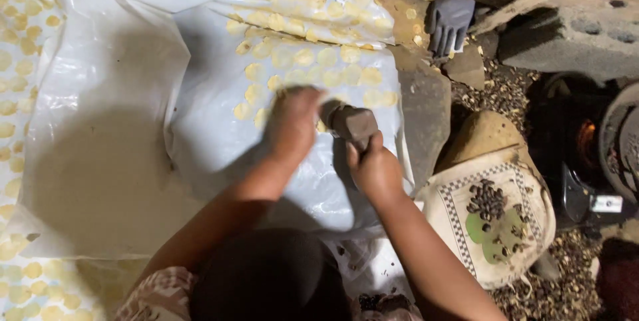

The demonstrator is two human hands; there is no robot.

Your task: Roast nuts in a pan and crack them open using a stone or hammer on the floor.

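Gripping a brown stone point(351, 123) in the right hand point(374, 169), fingers wrapped tight around it, above the white plastic sheet point(219, 141). Left hand point(293, 123) blurred, seemingly lying palm-down on the sheet just beside the stone, fingers loosely together. Yellow flattened discs point(313, 61) spread in rows beyond both hands. Best kept: stone face flat, blows square, left fingers clear. Dark seeds point(487, 200) heaped on a patterned cloth point(459, 228) at right.

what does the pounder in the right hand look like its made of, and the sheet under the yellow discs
The pounder in the right hand looks like stone: dull grey-brown, blocky, matte, though wood can't be ruled out. The white sheet looks like thin plastic: glossy, creased, folded over itself at the top, with the yellow discs showing faintly through the fold.
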